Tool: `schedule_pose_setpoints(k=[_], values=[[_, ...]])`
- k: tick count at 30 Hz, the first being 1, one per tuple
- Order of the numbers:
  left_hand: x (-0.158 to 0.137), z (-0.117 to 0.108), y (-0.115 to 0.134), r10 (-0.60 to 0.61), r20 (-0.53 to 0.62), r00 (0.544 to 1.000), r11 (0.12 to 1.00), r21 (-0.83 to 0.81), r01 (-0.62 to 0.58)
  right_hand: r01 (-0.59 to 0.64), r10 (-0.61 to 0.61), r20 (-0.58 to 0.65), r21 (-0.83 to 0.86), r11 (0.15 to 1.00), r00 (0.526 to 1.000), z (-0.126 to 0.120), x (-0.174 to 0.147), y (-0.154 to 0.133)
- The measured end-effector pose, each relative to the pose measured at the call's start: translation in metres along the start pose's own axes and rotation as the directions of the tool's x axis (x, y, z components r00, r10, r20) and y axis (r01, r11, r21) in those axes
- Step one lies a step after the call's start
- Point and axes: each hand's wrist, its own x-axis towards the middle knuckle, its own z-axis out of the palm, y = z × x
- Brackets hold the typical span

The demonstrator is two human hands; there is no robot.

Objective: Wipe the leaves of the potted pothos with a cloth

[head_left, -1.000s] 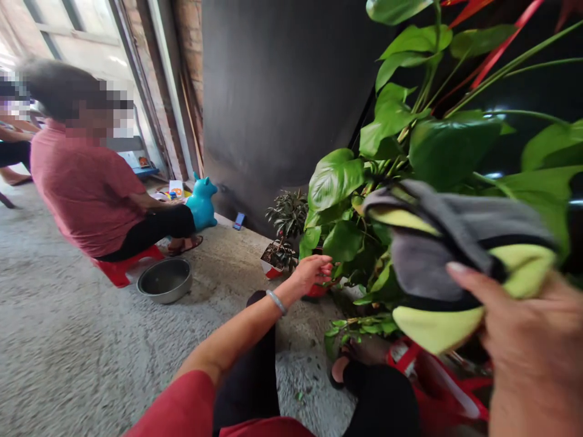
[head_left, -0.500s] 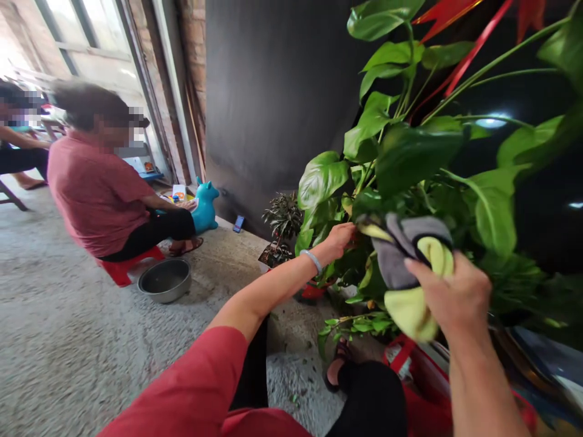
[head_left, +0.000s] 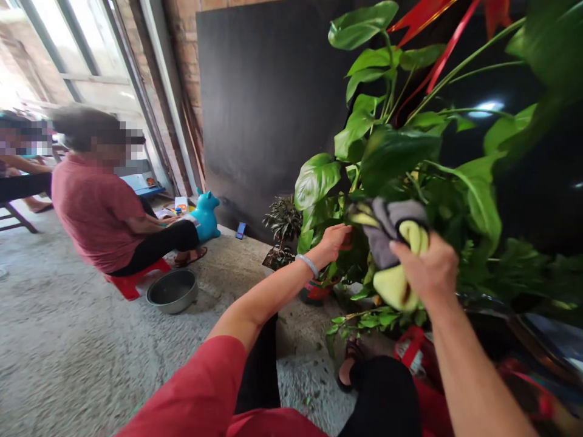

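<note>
In the head view my right hand [head_left: 430,267] is closed around a bunched grey and yellow cloth [head_left: 385,233], its yellow end hanging down. The cloth is up against the leaves of a large green potted plant [head_left: 401,155]. Left of the cloth, my left hand [head_left: 334,240], with a pale bangle [head_left: 307,266] on the wrist, reaches in at the plant's lower leaves. Its fingers are closed, but whatever they grip is hidden among the foliage. Below it shows part of a red pot [head_left: 322,291].
A seated person [head_left: 98,200] on a red stool [head_left: 136,279] is at left, near a grey basin [head_left: 172,291]. A blue animal toy [head_left: 207,215], a phone [head_left: 241,230] and a small potted plant [head_left: 280,227] line the dark panel [head_left: 273,109]. A red bag [head_left: 412,352] lies by my foot.
The view has shifted slightly. My right hand and the cloth appear further left and a little higher, closer to my left hand, which stays closed at the leaves.
</note>
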Motion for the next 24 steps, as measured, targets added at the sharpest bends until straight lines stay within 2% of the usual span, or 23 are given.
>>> schedule_pose_setpoints(k=[2, 4, 5, 7, 8, 9, 10, 12, 14, 16, 18, 19, 21, 23, 24], values=[[0.0, -0.011, 0.0, 0.011, 0.012, 1.0, 1.0, 0.01, -0.011, -0.081, 0.076, 0.047, 0.13, 0.988, 0.996, -0.006, -0.039, 0.022], [0.001, -0.017, -0.002, 0.003, 0.027, 1.0, 1.0, 0.006, -0.003, -0.096, 0.106, -0.033, 0.226, 0.969, 0.994, -0.024, -0.054, 0.034], [0.002, -0.017, -0.004, 0.001, 0.027, 1.0, 1.0, -0.005, -0.001, -0.06, 0.095, -0.133, 0.248, 0.967, 0.987, -0.034, -0.05, 0.035], [0.003, -0.013, -0.008, 0.0, 0.041, 0.999, 1.0, -0.026, 0.001, 0.057, 0.015, -0.342, 0.198, 0.979, 0.939, -0.049, -0.025, 0.03], [0.003, -0.01, -0.01, -0.002, 0.054, 0.999, 0.999, -0.034, 0.004, 0.088, -0.028, -0.393, 0.135, 0.987, 0.919, -0.052, -0.007, 0.027], [0.002, -0.007, -0.013, -0.001, 0.069, 0.998, 0.999, -0.043, 0.004, 0.072, -0.046, -0.386, 0.054, 0.996, 0.921, -0.052, 0.01, 0.026], [0.001, -0.005, -0.015, 0.0, 0.086, 0.996, 0.999, -0.05, 0.004, 0.017, -0.028, -0.324, -0.037, 0.999, 0.946, -0.048, 0.024, 0.028], [-0.002, -0.006, -0.019, 0.01, 0.105, 0.994, 0.998, -0.061, -0.003, -0.132, 0.107, -0.128, -0.206, 0.97, 0.986, -0.035, 0.035, 0.04], [-0.006, -0.013, -0.023, 0.044, 0.132, 0.99, 0.998, -0.04, -0.039, -0.205, 0.226, 0.038, -0.293, 0.934, 0.973, -0.024, 0.022, 0.06], [-0.011, -0.023, -0.029, 0.081, 0.167, 0.983, 0.995, 0.038, -0.089, -0.207, 0.254, 0.162, -0.258, 0.944, 0.954, -0.025, -0.007, 0.079], [-0.014, -0.027, -0.039, 0.099, 0.223, 0.97, 0.981, 0.143, -0.133, -0.227, 0.253, 0.203, -0.145, 0.963, 0.946, -0.039, -0.032, 0.086], [-0.015, -0.026, -0.045, 0.104, 0.255, 0.961, 0.969, 0.192, -0.156, -0.245, 0.255, 0.164, -0.077, 0.966, 0.953, -0.048, -0.039, 0.085], [-0.014, -0.017, -0.06, 0.13, 0.304, 0.944, 0.934, 0.282, -0.22, -0.238, 0.24, -0.043, 0.042, 0.97, 0.97, -0.065, -0.037, 0.074], [-0.008, 0.0, -0.075, 0.181, 0.301, 0.936, 0.89, 0.354, -0.286, -0.156, 0.174, -0.265, 0.089, 0.984, 0.948, -0.069, -0.018, 0.06], [-0.003, 0.01, -0.082, 0.206, 0.272, 0.94, 0.88, 0.368, -0.3, -0.117, 0.137, -0.307, 0.082, 0.99, 0.942, -0.064, -0.008, 0.055]])
